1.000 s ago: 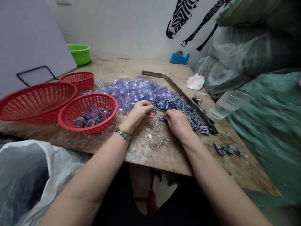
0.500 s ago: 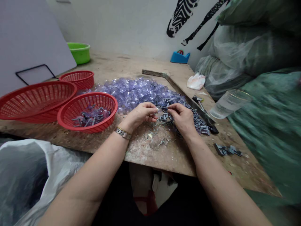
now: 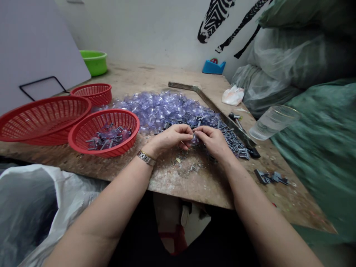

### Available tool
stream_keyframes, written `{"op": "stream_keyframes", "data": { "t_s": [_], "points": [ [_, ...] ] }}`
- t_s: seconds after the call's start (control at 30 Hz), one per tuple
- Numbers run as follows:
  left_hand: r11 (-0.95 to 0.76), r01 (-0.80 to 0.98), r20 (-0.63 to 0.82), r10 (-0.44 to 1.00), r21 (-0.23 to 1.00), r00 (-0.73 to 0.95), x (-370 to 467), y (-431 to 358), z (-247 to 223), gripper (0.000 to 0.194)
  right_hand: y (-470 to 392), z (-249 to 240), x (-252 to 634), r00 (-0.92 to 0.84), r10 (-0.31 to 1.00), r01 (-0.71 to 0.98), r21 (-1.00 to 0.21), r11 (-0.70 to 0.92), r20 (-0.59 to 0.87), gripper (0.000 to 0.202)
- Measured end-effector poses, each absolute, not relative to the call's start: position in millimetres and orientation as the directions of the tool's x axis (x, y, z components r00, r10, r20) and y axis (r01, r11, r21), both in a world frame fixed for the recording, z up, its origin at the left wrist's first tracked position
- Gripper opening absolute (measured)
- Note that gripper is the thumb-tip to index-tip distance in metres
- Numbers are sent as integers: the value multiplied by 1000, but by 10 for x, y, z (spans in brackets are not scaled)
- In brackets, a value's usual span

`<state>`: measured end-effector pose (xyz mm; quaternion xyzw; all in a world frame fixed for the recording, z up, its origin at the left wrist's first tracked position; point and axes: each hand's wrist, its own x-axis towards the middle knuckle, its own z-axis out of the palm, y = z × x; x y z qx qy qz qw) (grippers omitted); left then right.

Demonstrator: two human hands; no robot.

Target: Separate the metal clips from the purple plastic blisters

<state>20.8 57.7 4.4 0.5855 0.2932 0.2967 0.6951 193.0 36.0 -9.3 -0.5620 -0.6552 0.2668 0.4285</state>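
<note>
My left hand (image 3: pixel 175 136), with a metal watch (image 3: pixel 146 158) at its wrist, pinches a clear suction cup (image 3: pixel 195 140) over the front of the table. Fingertip to fingertip with it, my right hand (image 3: pixel 213 140) is closed at the cup's far side; whatever is in its pinch is hidden by the fingers. Behind both hands spreads a pile of clear purplish suction cups (image 3: pixel 155 107). Small grey plastic clips (image 3: pixel 235 142) lie heaped beside and beyond my right hand. A red basket (image 3: pixel 75 142) to the left holds cups and grey clips together.
Two more red baskets (image 3: pixel 41 105) (image 3: pixel 93 86) and a green basin (image 3: pixel 97 61) stand on the left. A bent metal strip (image 3: pixel 207 101) borders the pile. At the right are a tilted glass (image 3: pixel 271 124), a hammer-like tool (image 3: pixel 240 128), loose grey pieces (image 3: pixel 271 177) and green sacks (image 3: pixel 319 126).
My hands have come together; my right hand moved left until its fingertips met those of my left at the clear cup. The baskets and pile stay put.
</note>
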Motion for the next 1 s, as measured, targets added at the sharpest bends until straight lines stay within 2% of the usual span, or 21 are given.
{"op": "stream_keyframes", "data": {
  "t_s": [0.17,0.37,0.5,0.63,0.8,1.0],
  "points": [
    [98,-18,-63,760,995,647,207,577,72,5,328,-24,1986,-110,979,560,-804,201,169,27],
    [136,-66,-62,766,988,640,211,598,43,4,329,-18,2014,-108,987,529,-834,157,117,20],
    [176,-137,-64,809,975,585,211,620,47,9,355,-26,2036,89,975,478,-868,138,204,16],
    [197,-167,-94,870,966,484,240,645,40,13,341,1,2018,239,918,419,-886,197,317,13],
    [203,-187,-109,902,961,417,275,656,14,15,282,-4,1899,162,899,487,-825,286,407,13],
    [200,-234,-69,879,951,472,266,635,25,13,266,-31,1844,94,901,532,-786,315,424,13]
  ]
}}
